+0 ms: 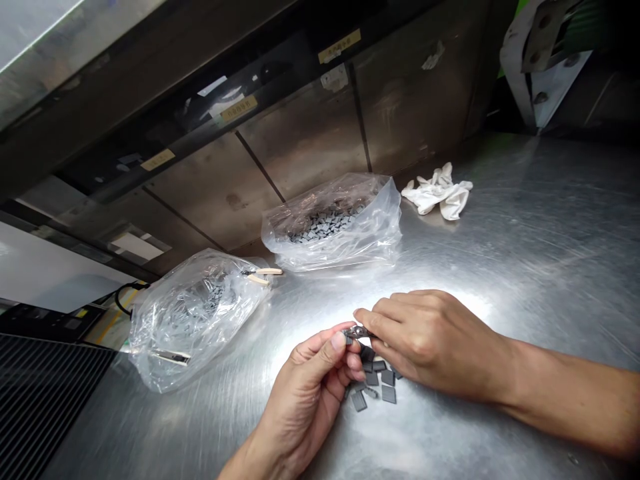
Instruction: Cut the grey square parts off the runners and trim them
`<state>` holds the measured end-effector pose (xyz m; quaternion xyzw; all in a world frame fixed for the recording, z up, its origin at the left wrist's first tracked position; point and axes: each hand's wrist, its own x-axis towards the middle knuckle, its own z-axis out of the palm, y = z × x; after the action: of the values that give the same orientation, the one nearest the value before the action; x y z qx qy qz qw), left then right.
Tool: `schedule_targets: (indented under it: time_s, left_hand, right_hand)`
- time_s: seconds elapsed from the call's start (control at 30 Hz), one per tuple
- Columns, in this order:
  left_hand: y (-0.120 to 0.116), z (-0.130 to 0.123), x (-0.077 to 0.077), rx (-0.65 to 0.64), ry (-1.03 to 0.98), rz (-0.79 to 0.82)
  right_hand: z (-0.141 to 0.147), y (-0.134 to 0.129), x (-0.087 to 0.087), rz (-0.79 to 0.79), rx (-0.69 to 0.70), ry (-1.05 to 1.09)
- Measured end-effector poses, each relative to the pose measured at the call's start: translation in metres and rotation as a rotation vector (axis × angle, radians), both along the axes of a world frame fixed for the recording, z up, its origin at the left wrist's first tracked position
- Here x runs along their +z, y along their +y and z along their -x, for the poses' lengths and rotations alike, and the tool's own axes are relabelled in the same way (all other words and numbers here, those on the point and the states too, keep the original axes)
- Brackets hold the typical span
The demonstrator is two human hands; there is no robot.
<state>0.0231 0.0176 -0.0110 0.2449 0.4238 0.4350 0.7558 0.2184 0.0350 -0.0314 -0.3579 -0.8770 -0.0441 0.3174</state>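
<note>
My left hand pinches a small dark grey plastic piece between thumb and fingers. Closed around a pair of nippers, my right hand brings the metal jaws of the nippers against that piece; the handles are mostly hidden in the palm. Below the hands, several flat grey plastic pieces lie loose on the metal table.
Behind the hands stands an open clear bag of grey pieces. To the left lies another clear bag, with cream-handled pliers and a cutter-like tool on it. White gloves lie at the back right.
</note>
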Motion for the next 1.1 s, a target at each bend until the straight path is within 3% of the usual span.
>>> schedule_targets:
  time_s: [0.4, 1.1]
  left_hand:
    - [0.0006, 0.0009, 0.0015, 0.046, -0.040, 0.038]
    - [0.0019, -0.0002, -0.0026, 0.045, -0.034, 0.039]
  right_hand:
    - [-0.0016, 0.0012, 0.0050, 0.109, 0.027, 0.076]
    - [-0.0001, -0.0004, 0.0072, 0.048, 0.017, -0.025]
